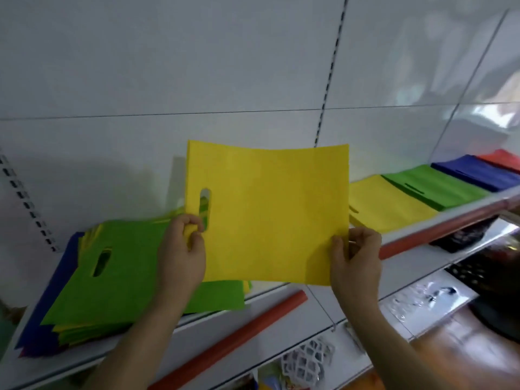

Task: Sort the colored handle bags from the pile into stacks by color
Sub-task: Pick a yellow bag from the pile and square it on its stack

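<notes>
A yellow handle bag [270,212] is held up flat above the shelf, its cut-out handle at the left. My left hand [181,254] pinches its left edge just below the handle slot. My right hand [356,263] pinches its lower right corner. Under and left of it lies the mixed pile [112,274], a green bag on top, with yellow and blue bags showing beneath. To the right on the shelf lie sorted stacks: yellow [388,209], green [439,187], blue [478,173] and red [503,159].
The white shelf [281,294] has a red front strip [439,235] and a white back panel. A loose red strip piece [233,336] hangs below. Lower shelves hold packaged goods [306,364] and dark items [472,271] at the right.
</notes>
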`<state>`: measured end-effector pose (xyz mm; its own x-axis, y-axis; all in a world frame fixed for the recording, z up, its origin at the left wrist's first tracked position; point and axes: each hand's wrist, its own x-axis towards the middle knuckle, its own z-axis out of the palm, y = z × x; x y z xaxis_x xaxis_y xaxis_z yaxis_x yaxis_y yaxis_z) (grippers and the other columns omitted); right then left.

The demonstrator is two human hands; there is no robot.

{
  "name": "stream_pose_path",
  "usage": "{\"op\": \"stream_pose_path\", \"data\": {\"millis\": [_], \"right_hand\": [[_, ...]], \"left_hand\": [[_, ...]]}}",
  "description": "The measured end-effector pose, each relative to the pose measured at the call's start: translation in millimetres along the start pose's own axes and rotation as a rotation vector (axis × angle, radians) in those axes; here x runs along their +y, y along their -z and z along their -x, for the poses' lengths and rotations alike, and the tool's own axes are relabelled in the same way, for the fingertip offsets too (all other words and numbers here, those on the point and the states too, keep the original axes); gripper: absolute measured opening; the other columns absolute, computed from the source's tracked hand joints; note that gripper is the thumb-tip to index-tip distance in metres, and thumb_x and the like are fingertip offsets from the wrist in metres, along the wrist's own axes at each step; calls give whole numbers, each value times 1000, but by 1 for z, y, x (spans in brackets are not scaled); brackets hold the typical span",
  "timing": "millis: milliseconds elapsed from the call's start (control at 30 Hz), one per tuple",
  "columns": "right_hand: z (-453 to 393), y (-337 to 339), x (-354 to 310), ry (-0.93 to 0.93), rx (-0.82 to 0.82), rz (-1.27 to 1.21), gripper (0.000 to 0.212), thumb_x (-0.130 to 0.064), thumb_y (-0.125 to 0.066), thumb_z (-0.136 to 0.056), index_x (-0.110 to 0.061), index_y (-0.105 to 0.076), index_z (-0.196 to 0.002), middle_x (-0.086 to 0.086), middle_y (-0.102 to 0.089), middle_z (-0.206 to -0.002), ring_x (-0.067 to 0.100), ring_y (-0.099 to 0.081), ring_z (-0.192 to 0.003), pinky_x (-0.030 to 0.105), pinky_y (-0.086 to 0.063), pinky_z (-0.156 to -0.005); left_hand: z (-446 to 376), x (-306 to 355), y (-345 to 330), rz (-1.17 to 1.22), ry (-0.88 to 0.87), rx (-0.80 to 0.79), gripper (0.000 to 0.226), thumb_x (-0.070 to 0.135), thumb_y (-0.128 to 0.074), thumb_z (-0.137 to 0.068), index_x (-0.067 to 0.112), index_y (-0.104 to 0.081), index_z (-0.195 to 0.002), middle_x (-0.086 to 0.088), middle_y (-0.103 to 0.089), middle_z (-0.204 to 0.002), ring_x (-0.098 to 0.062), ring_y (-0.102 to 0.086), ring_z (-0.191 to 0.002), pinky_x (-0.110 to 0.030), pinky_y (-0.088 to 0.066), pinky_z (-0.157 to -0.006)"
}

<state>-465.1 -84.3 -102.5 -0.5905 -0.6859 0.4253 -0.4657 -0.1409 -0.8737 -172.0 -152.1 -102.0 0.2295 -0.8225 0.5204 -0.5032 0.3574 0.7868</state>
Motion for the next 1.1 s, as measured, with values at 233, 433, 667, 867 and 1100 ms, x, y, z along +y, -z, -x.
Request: {"op": "stream_pose_path", "data": {"millis": [233, 433, 667, 867, 1100], "right_hand": [[-17, 116, 62, -25, 124, 226, 16, -21, -57, -106, -26, -60, -120, -5, -63, -113, 17, -59, -100, 35, -44, -79], [-47, 202, 112, -35, 135, 284, 21, -16, -54, -106, -22, -57, -126, -3, -55, -119, 1, -55, -95, 38, -42, -78], [-103, 290, 171, -62, 57, 390, 40, -3, -57, -96, -24, -58, -130, -7, -48, -119, -9, -50, -96, 32, -44, -63], [-150, 303, 208, -38, 48, 368, 30, -6, -58, -100, -23, -65, -124, -10, -53, -121, -4, -53, -98, 20, -41, -70], [-223, 261, 237, 53, -52, 418, 34, -8, -55, -104, -19, -64, -135, -11, -51, -129, 13, -56, -97, 28, -45, -74]], "left_hand": [[37, 66, -106, 127, -25, -191, 36, -6, -55, -91, 28, -61, -100, 15, -70, -102, -3, -58, -76, -32, -39, -65], [70, 122, -195, 129, -31, -325, 28, 6, -50, -103, 31, -59, -112, 11, -70, -110, -10, -58, -74, -27, -37, -59], [113, 171, -297, 56, -82, -369, 28, 7, -50, -105, 29, -56, -119, 7, -65, -119, -19, -62, -94, -25, -39, -65], [113, 175, -338, -47, -62, -355, 29, 12, -53, -106, 20, -56, -134, -2, -58, -135, -24, -59, -115, -34, -44, -82], [77, 157, -384, -154, -7, -291, 40, 13, -52, -106, 16, -52, -146, -5, -51, -145, -25, -56, -121, -30, -40, -85]]}}
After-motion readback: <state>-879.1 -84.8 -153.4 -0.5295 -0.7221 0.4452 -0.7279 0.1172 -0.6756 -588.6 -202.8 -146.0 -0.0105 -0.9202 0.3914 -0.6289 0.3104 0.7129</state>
